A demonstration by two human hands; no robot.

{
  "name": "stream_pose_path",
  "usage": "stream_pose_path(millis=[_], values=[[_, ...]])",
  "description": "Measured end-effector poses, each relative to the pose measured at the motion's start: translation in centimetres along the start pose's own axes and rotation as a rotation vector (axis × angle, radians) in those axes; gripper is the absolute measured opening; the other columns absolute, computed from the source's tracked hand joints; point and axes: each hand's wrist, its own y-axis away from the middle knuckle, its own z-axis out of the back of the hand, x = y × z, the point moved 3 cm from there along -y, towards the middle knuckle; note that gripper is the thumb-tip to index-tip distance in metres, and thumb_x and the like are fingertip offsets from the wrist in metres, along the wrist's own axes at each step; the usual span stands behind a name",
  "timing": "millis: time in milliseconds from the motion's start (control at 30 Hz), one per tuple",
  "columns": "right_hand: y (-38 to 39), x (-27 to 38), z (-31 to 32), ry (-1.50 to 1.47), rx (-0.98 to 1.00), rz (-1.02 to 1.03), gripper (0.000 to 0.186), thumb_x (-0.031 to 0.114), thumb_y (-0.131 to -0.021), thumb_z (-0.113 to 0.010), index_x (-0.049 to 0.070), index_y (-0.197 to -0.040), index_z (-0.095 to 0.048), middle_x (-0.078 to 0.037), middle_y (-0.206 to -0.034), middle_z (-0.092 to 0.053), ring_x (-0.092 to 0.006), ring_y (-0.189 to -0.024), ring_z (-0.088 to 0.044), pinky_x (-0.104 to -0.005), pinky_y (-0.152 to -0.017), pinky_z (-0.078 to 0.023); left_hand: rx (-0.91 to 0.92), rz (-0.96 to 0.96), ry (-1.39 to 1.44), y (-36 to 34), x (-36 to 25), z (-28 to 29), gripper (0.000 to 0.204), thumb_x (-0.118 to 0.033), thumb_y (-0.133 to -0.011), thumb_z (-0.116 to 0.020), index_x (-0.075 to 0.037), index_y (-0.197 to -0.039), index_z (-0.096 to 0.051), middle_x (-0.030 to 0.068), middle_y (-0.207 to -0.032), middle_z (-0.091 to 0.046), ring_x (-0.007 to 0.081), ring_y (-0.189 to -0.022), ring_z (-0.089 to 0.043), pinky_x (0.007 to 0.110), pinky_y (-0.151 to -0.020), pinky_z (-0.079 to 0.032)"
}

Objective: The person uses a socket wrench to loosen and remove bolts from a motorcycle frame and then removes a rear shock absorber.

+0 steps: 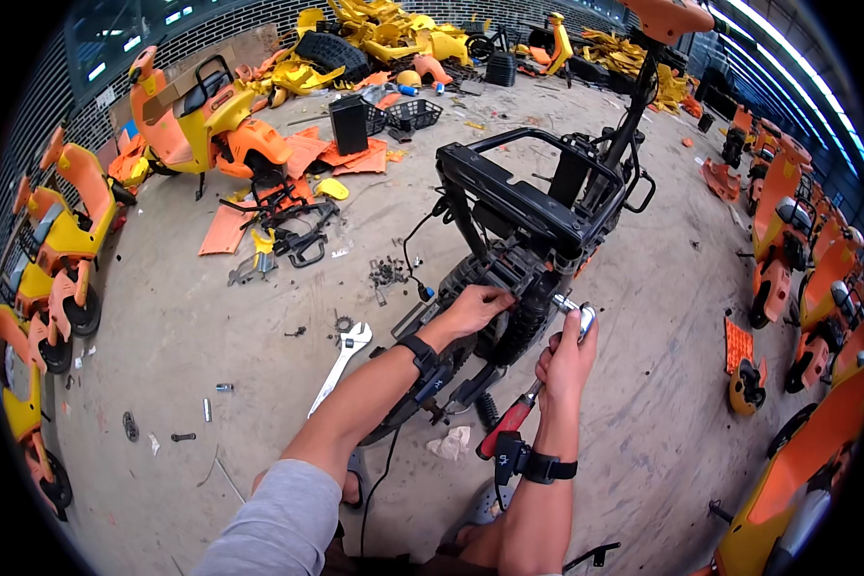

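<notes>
A stripped black scooter frame [523, 182] stands in front of me with its mechanism exposed. My left hand [470, 312] reaches into the rear of it, beside a black coil shock [530, 324], fingers curled on a small part that I cannot make out. My right hand [566, 360] is closed round a chrome ratchet with a red grip [512, 420], its head and socket [571, 309] up against the frame by the shock. A large adjustable wrench [344, 355] lies on the floor to the left, with loose sockets [207, 410] farther left.
Orange and yellow scooters line the left [84, 211] and right [782, 221] sides, one close at lower right [787, 480]. Loose panels and black parts [298, 226] lie beyond the wrench, a heap of yellow bodywork [394, 29] at the back. A loose cable trails near my feet.
</notes>
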Motion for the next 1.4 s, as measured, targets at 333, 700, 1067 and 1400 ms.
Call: stream_pose_path(millis=[333,700,1067,1400], values=[[-0.5,-0.4,0.3,-0.024,0.044,-0.053,0.021,0.036,-0.100,-0.048,0.017,-0.107,-0.046,0.003,-0.061,-0.037,-0.0043,-0.038,-0.027,-0.0208,-0.033,-0.019,0.059,0.029,0.668,0.4,1.1,-0.8,0.026,-0.026,-0.091,-0.067,-0.006,-0.102,-0.055,-0.0008,-0.084,-0.052,0.0125,-0.079,-0.051,0.028,-0.074,-0.042],[-0.7,-0.6,0.4,0.072,0.008,0.052,0.028,0.034,-0.100,-0.048,0.016,-0.120,-0.044,0.003,-0.062,-0.038,-0.0040,-0.040,-0.031,-0.0212,-0.035,-0.023,-0.017,0.459,0.630,1.8,-9.2,0.0,0.025,-0.028,-0.091,-0.067,-0.004,-0.091,-0.061,-0.0002,-0.067,-0.050,0.0018,-0.041,-0.029,0.020,-0.039,-0.020],[-2.3,-2.3,1.4,0.227,-0.033,0.172,0.050,0.028,-0.099,-0.051,-0.001,-0.137,-0.038,-0.011,-0.106,-0.060,-0.0188,-0.092,-0.056,-0.0295,-0.085,-0.044,-0.025,0.360,0.643,0.1,-8.7,-0.6,0.024,-0.020,-0.088,-0.071,0.001,-0.091,-0.061,0.0055,-0.074,-0.057,0.0024,-0.044,-0.031,0.021,-0.041,-0.022],[-0.6,-0.7,0.2,0.187,0.024,0.045,0.042,0.032,-0.100,-0.048,0.008,-0.133,-0.037,-0.002,-0.073,-0.049,-0.0082,-0.052,-0.044,-0.0239,-0.045,-0.036,-0.069,0.384,0.555,2.5,-7.7,0.0,0.019,-0.021,-0.094,-0.061,-0.003,-0.096,-0.055,0.0035,-0.074,-0.054,0.0049,-0.047,-0.037,0.021,-0.041,-0.027]])
